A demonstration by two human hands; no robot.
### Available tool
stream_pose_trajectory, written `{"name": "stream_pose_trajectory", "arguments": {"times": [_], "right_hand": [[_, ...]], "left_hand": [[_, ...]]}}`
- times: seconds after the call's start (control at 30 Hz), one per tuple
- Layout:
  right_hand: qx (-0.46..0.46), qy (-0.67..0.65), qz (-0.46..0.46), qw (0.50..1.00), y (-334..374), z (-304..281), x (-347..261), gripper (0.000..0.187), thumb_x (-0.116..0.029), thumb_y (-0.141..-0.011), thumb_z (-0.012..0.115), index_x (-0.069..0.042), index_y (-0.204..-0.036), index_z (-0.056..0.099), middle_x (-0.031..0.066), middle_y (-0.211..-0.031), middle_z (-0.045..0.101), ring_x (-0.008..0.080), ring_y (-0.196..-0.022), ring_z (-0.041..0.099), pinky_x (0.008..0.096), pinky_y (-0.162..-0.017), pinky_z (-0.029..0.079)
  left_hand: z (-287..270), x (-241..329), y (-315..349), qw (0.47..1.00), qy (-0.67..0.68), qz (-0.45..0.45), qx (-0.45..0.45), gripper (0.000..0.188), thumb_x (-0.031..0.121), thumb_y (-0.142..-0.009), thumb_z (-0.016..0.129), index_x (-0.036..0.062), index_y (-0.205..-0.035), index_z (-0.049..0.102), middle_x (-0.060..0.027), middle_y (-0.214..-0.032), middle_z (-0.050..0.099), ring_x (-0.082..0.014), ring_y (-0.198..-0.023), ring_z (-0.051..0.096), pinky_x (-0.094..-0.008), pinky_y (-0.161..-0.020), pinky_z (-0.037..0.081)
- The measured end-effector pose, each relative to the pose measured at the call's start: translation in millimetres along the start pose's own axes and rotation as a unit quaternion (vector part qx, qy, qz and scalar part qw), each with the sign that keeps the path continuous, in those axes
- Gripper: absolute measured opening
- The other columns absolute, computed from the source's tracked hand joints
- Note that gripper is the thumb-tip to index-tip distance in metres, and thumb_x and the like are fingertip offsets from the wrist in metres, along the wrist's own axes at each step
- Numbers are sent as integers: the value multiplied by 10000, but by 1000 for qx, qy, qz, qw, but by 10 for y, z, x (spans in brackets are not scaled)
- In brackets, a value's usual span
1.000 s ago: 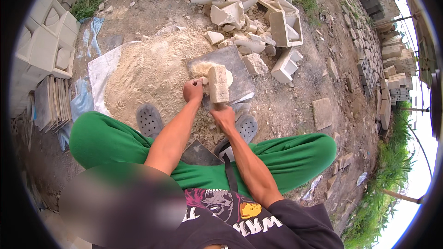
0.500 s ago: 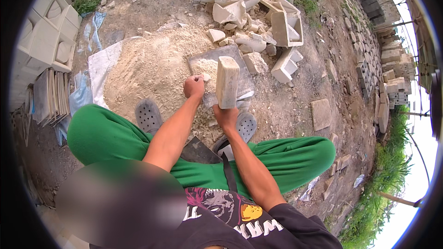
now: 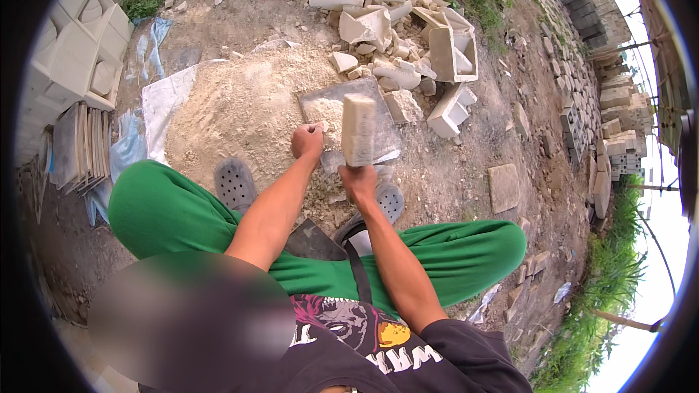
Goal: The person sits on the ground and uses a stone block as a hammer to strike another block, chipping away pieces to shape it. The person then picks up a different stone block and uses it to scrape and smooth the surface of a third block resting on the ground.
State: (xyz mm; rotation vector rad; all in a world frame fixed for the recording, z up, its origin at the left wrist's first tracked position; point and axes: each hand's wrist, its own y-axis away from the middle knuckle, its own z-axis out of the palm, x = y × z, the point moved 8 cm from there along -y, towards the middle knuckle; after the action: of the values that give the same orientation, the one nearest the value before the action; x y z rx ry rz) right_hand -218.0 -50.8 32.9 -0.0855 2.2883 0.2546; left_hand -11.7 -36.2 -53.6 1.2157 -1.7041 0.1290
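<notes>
My right hand [image 3: 358, 178] grips the lower end of a pale rectangular block [image 3: 358, 129] and holds it upright above a flat grey slab [image 3: 320, 105] on the ground. My left hand [image 3: 307, 142] is closed into a fist and rests at the slab's near edge, by a small pale lump on the slab. A heap of pale sand [image 3: 233, 113] lies on a white sheet to the left of the slab. I sit with green-trousered legs spread and grey perforated clogs [image 3: 234, 183] on my feet.
Broken hollow concrete blocks [image 3: 408, 25] are piled behind the slab. Stacked pale moulded blocks [image 3: 69, 58] and a stack of flat tiles [image 3: 80, 149] stand at the left. Rows of blocks [image 3: 608, 131] line the right, with grass beyond.
My right hand has raised the block from lying low over the slab to standing upright. The left fist has stayed at the slab's edge.
</notes>
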Motion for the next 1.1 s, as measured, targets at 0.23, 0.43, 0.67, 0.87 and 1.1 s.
{"name": "stream_pose_trajectory", "arguments": {"times": [0.23,0.43,0.67,0.87,1.1], "right_hand": [[-107,71,128,983,-106,124,193,358,-296,-683,716,11,-867,715,194,-795,718,326,-785,716,410,-730,539],[-40,41,52,997,-128,91,8,412,-347,-695,710,1,-916,728,232,-799,712,380,-830,713,451,-741,547],[-109,81,145,980,-133,81,168,398,-355,-691,714,-10,-889,739,222,-772,709,387,-763,709,445,-728,552],[-93,72,81,990,-58,179,252,401,-333,-715,671,1,-928,733,281,-884,688,447,-904,673,473,-800,546],[-124,131,155,971,-164,161,305,357,-339,-666,714,-44,-866,743,203,-843,722,363,-849,710,426,-773,548]], "left_hand": [[-53,31,29,999,-27,-18,-18,307,445,-823,712,154,-889,786,-105,-890,746,-298,-844,708,-413,-777,532],[51,1,8,999,3,-14,-37,298,427,-824,715,144,-886,784,-91,-892,749,-269,-846,711,-401,-769,532],[56,80,20,998,7,49,-35,274,354,-857,698,142,-1024,749,-82,-926,725,-250,-845,684,-389,-772,528],[76,126,-7,986,-10,167,-14,261,317,-911,618,148,-1072,736,-125,-1053,651,-305,-971,637,-399,-852,507],[-5,263,184,981,-33,189,-16,283,338,-924,606,121,-1058,729,-147,-1033,622,-331,-983,621,-415,-860,500]]}}
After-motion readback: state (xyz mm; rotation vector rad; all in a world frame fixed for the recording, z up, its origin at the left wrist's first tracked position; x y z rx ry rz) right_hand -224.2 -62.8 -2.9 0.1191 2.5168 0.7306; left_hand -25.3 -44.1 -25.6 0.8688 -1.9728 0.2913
